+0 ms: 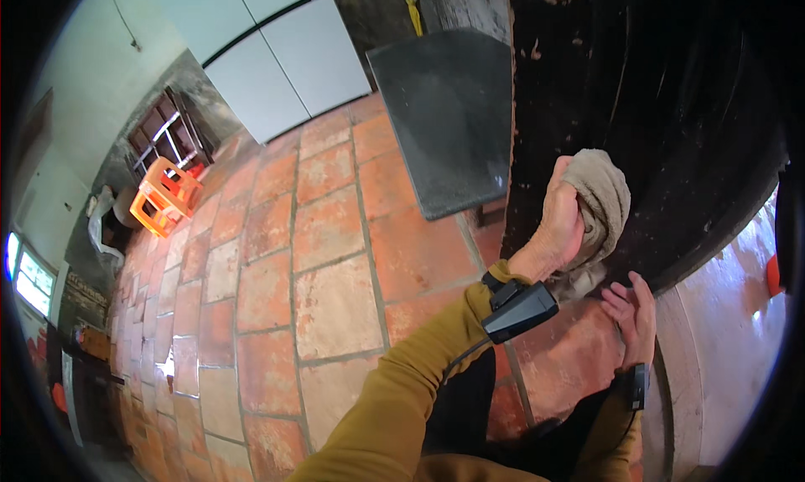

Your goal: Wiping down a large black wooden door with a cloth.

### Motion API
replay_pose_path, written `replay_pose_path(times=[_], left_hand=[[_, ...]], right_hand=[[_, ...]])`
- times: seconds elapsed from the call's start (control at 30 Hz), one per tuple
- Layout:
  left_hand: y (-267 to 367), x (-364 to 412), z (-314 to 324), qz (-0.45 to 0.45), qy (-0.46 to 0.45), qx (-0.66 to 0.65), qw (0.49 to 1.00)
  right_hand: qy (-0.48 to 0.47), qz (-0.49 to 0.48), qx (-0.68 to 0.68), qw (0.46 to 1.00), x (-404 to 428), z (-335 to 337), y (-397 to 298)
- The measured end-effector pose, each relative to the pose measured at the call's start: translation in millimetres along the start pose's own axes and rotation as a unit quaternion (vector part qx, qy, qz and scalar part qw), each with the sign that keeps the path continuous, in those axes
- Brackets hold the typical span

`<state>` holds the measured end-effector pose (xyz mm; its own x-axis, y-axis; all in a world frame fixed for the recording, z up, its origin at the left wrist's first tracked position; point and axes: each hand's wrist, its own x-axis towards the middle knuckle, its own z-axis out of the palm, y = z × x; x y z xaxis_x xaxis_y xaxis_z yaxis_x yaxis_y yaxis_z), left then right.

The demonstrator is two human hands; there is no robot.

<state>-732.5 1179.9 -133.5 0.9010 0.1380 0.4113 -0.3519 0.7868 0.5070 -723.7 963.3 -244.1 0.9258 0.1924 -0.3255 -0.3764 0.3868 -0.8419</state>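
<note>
My left hand point(556, 221) grips a bunched, greyish-beige cloth point(604, 199) and holds it against a black-painted wooden panel point(629, 104). The panel's paint is scratched and chipped, and bare wood shows along its left edge. A loose end of the cloth hangs below my wrist. Lower and to the right, my right hand point(632, 321) has its fingers apart with nothing in them. Its fingertips are close to the panel's lower edge; whether they touch it I cannot tell. Each wrist wears a strapped black device.
Left of the panel stands a dark grey flat board point(453, 123). White cabinets point(289, 60) line the far wall. Orange plastic stools point(165, 192) stand on the red tile floor point(333, 299). A raised stone sill point(682, 369) runs along the right, with a shiny floor beyond.
</note>
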Motion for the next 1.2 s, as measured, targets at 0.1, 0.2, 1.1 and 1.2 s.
replay_pose_path(times=[0.1,0.2,1.1,1.2], left_hand=[[-12,-1,4,0.008,0.007,-0.003,1.0],[-38,-17,-2,-0.134,0.06,0.078,0.986],[93,81,-47,0.295,0.179,0.587,0.733],[87,73,-41,0.239,0.216,0.714,0.622]], right_hand=[[-0.246,-0.009,0.067,0.967,-9,23,4],[-0.329,-0.018,0.156,0.931,-13,46,24],[0.223,-0.715,-0.317,0.582,78,60,-124],[0.221,-0.468,-0.465,0.718,96,-15,-13]])
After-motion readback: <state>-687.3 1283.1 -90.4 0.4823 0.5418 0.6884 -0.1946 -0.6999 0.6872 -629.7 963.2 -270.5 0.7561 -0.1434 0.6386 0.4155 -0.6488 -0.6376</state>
